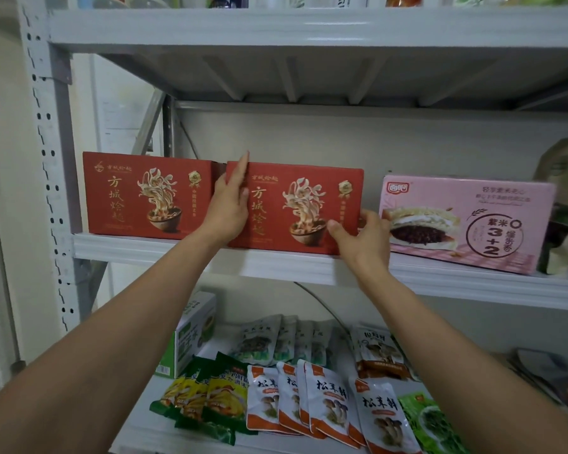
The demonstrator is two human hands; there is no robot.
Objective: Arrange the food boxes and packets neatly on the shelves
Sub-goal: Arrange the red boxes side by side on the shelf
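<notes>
**Step in hand: seating the box in line**

1. Position. The red cardboard noodle box [295, 204] stands on its long edge on the grey metal middle shelf [145, 249]. It sits between a matching red box [145, 194] on its left and a pink cardboard cake box [466, 221] on its right. Its lower front edge appears to overhang the shelf lip, forward of the matching red box, so it is judged not yet seated.

2. Hands. The left hand [228, 204] lies against the box's left end, fingers straight and pointing up, holding nothing round. The right hand [361, 237] grips the lower right corner, thumb on the front face and fingers curled round the end.

3. Procedure.
   - Push the box back with both hands evenly until its front face is flush with the matching red box.
   - Keep the base flat on the shelf; do not lift one end.
   - Close the narrow gap on the left before withdrawing the straight fingers, so that they are not trapped.
   - Leave the gap to the pink cardboard cake box even.

4. Caution. The box is light card; excess pressure at the corner may dent it.

5. Pending. The white-and-orange mushroom packets [328, 398] on the shelf below lie overlapped and loosely ordered.
</notes>
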